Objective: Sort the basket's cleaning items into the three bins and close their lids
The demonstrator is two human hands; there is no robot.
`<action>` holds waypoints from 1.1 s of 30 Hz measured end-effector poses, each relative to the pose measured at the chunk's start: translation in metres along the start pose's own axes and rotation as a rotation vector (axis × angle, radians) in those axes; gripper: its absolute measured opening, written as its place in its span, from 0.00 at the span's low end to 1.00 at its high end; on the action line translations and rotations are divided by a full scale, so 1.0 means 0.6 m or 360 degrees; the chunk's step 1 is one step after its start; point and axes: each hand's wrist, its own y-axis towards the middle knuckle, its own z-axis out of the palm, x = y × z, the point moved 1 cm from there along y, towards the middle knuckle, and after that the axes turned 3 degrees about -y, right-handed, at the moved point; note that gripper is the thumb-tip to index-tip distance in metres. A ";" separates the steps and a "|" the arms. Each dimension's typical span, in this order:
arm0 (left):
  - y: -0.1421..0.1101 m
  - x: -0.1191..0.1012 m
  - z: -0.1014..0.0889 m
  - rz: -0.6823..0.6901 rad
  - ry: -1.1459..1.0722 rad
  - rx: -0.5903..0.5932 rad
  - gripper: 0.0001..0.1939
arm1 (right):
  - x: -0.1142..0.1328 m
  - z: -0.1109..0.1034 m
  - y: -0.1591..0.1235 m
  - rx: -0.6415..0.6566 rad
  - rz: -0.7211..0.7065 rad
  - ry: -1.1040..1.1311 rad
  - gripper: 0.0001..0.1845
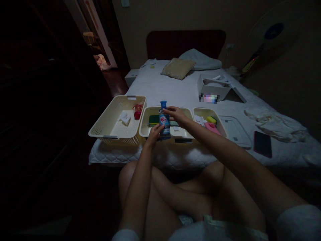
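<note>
A blue detergent bottle (165,129) with a blue cap and a label with red characters stands upright in the air above the middle cream basket (185,134). My left hand (153,135) is closed around its lower left side. My right hand (177,114) has its fingers on the upper part of the bottle, below the cap; part of its grip is hidden. Behind the bottle, a green sponge-like item (153,119) lies in the middle basket, with other items partly covered by my hands.
The larger cream basket (100,129) on the left holds a white cloth (124,118) and a red item (137,111). In the small right basket (224,129) are yellow and pink items. A grey lid (238,132), dark tablet (262,144), crumpled cloth (281,125) and white box (213,87) lie on the bed.
</note>
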 end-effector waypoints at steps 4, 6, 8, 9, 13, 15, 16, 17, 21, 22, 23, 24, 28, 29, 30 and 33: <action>0.004 -0.007 -0.006 0.0188 0.0265 -0.0078 0.22 | 0.012 0.006 -0.001 -0.0135 -0.0165 -0.0227 0.20; 0.007 -0.007 -0.010 0.0241 0.0395 -0.0073 0.24 | 0.012 0.010 0.000 -0.0179 -0.0270 -0.0304 0.22; 0.008 -0.005 -0.015 0.0238 0.0469 -0.0033 0.27 | 0.008 0.014 0.001 -0.0227 -0.0335 -0.0359 0.24; 0.008 -0.003 -0.016 0.0227 0.0481 -0.0009 0.28 | 0.006 0.016 0.001 -0.0254 -0.0352 -0.0385 0.24; 0.007 0.002 -0.019 0.0208 0.0386 0.0034 0.28 | 0.000 0.025 -0.001 -0.0289 -0.0327 -0.0452 0.24; 0.005 0.002 -0.018 0.0209 0.0331 0.0017 0.27 | -0.001 0.028 -0.002 -0.0246 -0.0277 -0.0434 0.23; 0.004 0.002 -0.016 0.0204 0.0311 0.0003 0.27 | -0.002 0.028 -0.002 -0.0218 -0.0260 -0.0417 0.23; 0.003 0.001 -0.015 0.0191 0.0293 -0.0014 0.27 | -0.002 0.028 -0.001 -0.0192 -0.0254 -0.0397 0.22; -0.001 -0.001 -0.014 0.0105 0.0209 -0.0081 0.27 | -0.001 0.023 -0.002 -0.0132 -0.0271 -0.0311 0.20; -0.001 -0.001 -0.015 0.0099 0.0175 -0.0085 0.26 | 0.000 0.021 -0.002 -0.0116 -0.0252 -0.0280 0.20; -0.001 -0.001 -0.016 0.0097 0.0138 -0.0080 0.26 | 0.001 0.020 -0.003 -0.0098 -0.0227 -0.0247 0.20; -0.001 -0.001 -0.017 0.0097 0.0094 -0.0070 0.25 | 0.001 0.018 -0.003 -0.0083 -0.0200 -0.0215 0.20; 0.002 0.002 -0.020 0.0083 -0.0143 -0.0021 0.23 | -0.005 0.013 -0.007 -0.0053 -0.0094 -0.0131 0.19; 0.003 0.002 -0.021 0.0084 -0.0201 -0.0014 0.23 | -0.009 0.012 -0.008 -0.0043 -0.0070 -0.0121 0.19; 0.003 0.002 -0.022 0.0085 -0.0249 -0.0009 0.23 | -0.013 0.011 -0.009 -0.0031 -0.0053 -0.0113 0.18; 0.004 0.002 -0.022 0.0062 -0.0313 0.0022 0.23 | -0.022 0.008 -0.011 0.0000 -0.0046 -0.0109 0.17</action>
